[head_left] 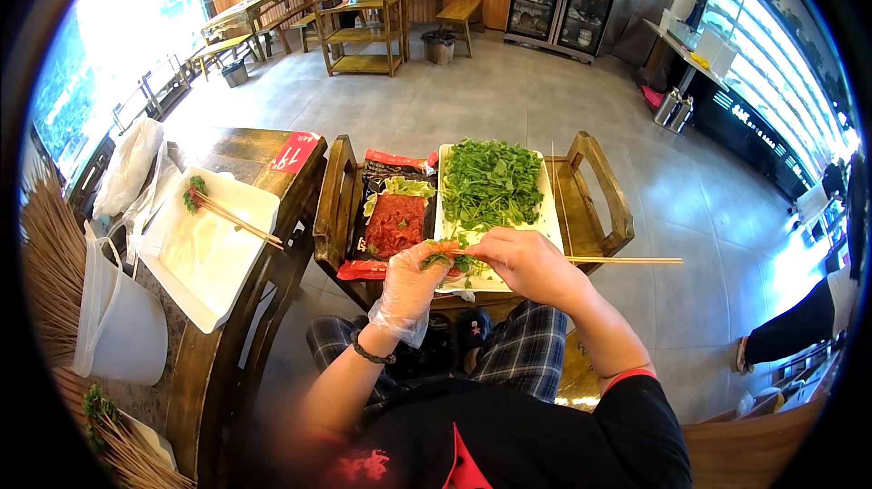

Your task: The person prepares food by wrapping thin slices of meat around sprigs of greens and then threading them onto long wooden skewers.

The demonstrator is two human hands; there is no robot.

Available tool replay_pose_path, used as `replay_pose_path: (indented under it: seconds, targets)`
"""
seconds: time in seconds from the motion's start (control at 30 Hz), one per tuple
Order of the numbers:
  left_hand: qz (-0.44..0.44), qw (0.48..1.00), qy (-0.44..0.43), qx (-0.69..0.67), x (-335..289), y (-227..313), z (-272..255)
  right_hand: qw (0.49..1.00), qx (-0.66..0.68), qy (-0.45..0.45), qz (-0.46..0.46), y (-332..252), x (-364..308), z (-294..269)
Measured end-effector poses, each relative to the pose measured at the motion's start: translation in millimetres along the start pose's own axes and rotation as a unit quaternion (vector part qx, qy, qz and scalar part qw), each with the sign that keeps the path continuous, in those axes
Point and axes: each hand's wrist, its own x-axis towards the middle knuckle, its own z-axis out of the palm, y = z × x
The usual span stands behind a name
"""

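In a clear plastic glove, my left hand (406,285) pinches a small roll of red meat and green leaves (441,256). My right hand (531,262) is closed on a bamboo skewer (627,260), whose long bare end sticks out to the right. The skewer's other end meets the roll between my fingers; its tip is hidden. Just beyond my hands, a white tray (551,217) holds a heap of chopped green leaves (493,182). Left of it, sliced red meat (396,224) lies with pale green leaves on a black and red package.
On the wooden table at left, a white tray (211,298) holds skewers with a leafy bundle (194,194). A white bucket (127,321) stands near many bare skewers (56,262). More leafy skewers (118,430) lie lower left. The trays rest on a wooden cart (599,185) with raised handles.
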Motion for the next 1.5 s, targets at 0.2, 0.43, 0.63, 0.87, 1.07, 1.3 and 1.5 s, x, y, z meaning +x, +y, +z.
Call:
replay_pose_path:
  seconds: [0.2,0.43,0.63,0.87,1.07,1.3,1.5]
  targets:
    - [0.054,0.995,-0.003,0.079,-4,-4,-5,1.0,0.01,-0.022,-0.019,4,1,2]
    - [0.061,0.997,0.005,0.04,-4,-9,-2,0.999,-0.02,-0.046,-0.021,4,-2,3]
    - [0.03,0.995,-0.015,0.092,-5,-6,-6,0.991,-0.069,-0.11,0.018,4,-7,11]
    - [-0.015,0.996,0.043,0.072,18,-36,-16,0.994,-0.106,-0.012,-0.02,21,-10,35]
    - [0.038,0.995,0.06,0.076,14,-16,-10,0.998,-0.044,0.036,-0.027,16,-7,35]
    - [0.007,0.979,0.066,-0.19,8,4,-10,0.993,0.021,0.112,0.016,7,-16,31]
    - [-0.022,0.964,0.048,-0.262,4,2,-14,0.991,0.067,0.116,0.031,7,-9,44]
